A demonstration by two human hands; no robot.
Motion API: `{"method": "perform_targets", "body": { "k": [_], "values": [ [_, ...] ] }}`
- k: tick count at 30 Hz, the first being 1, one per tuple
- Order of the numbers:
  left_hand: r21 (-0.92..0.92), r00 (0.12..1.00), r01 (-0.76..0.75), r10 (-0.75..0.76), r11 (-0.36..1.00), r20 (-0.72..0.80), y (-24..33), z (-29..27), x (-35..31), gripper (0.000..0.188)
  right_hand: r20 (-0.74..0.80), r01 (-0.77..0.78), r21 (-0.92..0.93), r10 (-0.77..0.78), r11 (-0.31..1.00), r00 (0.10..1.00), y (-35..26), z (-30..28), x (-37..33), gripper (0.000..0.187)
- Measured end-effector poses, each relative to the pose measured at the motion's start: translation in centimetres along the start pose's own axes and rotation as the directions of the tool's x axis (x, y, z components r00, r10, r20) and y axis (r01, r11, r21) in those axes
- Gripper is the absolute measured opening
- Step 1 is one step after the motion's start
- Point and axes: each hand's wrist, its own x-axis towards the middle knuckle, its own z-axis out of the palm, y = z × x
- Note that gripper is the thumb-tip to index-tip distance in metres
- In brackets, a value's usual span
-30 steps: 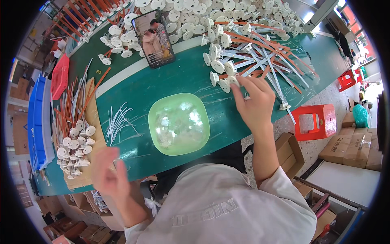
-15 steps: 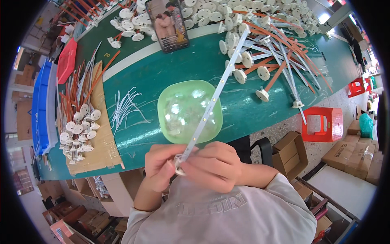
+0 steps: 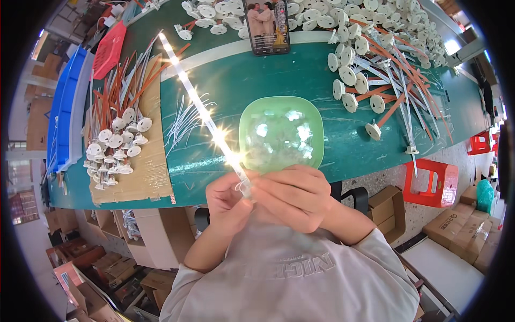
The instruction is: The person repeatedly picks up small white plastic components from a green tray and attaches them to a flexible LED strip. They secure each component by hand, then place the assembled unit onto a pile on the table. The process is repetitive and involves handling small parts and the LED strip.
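Observation:
A long thin LED strip (image 3: 199, 110), lit bright along its length, slants up and to the left from my two hands. Fingers of my left hand (image 3: 226, 197) and my right hand (image 3: 295, 197) close together on its lower end, just before my chest. A small white fitting with a thin wire loop (image 3: 245, 188) shows between the fingertips; the rest of it is hidden. Just beyond my hands stands a light green bowl (image 3: 319, 137) with clear, shiny contents I cannot make out. Thin white wires (image 3: 179, 131) lie on the green table behind the strip.
At the left, several strips with round white bases (image 3: 115, 140) lie on cardboard (image 3: 153, 180), beside a blue tray (image 3: 64, 107) and red basket (image 3: 110, 51). More strips and bases (image 3: 348, 75) crowd the right and back. A phone (image 3: 267, 27) stands behind the bowl; a red stool (image 3: 432, 182) is at right.
The strip was unlit and slanted up to the right; now it glows and slants up to the left. My hands still hold its lower end. The whole view has shifted a little.

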Motion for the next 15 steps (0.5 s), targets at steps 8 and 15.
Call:
{"method": "perform_targets", "body": {
  "k": [8,15],
  "values": [
    [-0.033,0.997,-0.036,0.033,0.999,-0.071,-0.8,-0.3,-0.6,0.056,0.213,-0.123,0.141,0.092,0.982,0.973,0.3,-1.5,0.8,0.028],
    [-0.18,0.998,0.012,0.0,0.984,0.068,0.5,0.0,0.4,0.051,0.146,-0.161,0.208,0.132,0.965,0.98,0.7,-1.0,0.8,0.026]
  ]
}}
